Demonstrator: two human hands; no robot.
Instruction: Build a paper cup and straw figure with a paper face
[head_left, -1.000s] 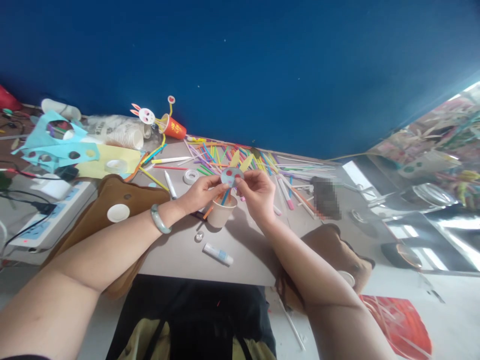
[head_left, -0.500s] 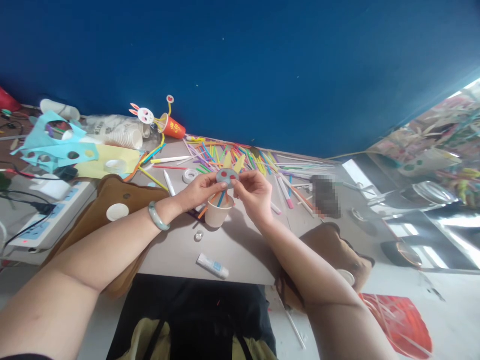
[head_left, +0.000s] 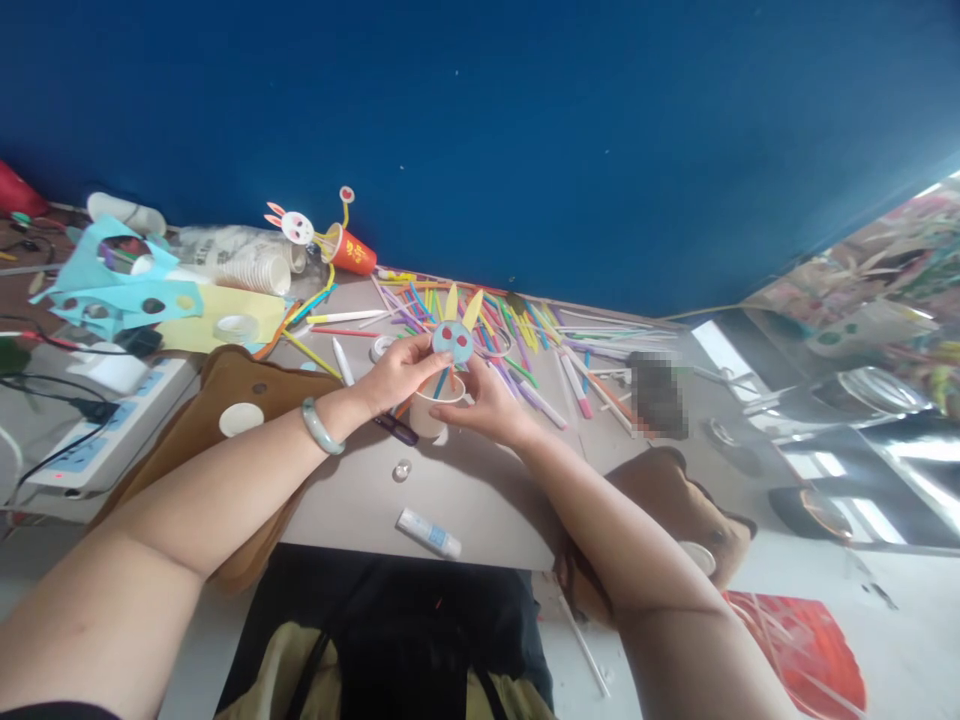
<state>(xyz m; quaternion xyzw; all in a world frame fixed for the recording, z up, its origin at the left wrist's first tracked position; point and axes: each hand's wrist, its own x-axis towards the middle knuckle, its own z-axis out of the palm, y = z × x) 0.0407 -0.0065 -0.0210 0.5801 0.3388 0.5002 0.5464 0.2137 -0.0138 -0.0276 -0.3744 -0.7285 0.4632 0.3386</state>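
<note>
Pinched in my left hand [head_left: 405, 372] is a light blue paper rabbit face [head_left: 453, 343] with red eyes and upright yellow ears. It stands just above the mouth of a white paper cup [head_left: 428, 414], from which blue and orange straws [head_left: 444, 382] rise behind it. My right hand [head_left: 487, 402] wraps the right side of the cup, with the thumb across its front near the rim. The far fingers of this hand are hidden behind the cup. A dark pen-like thing [head_left: 396, 428] lies left of the cup. On the table closer to me is a glue stick [head_left: 428, 533].
Many coloured straws [head_left: 525, 335] lie scattered behind the hands. A red cup with a rabbit figure [head_left: 351, 252] leans at the wall. Brown cushions [head_left: 259, 385] flank my arms. A power strip [head_left: 112, 430] is at the left, a small cap [head_left: 403, 469] in front.
My right hand has left the rabbit face and dropped to the side of the cup. My left hand still pinches the face, which is now more upright towards me.
</note>
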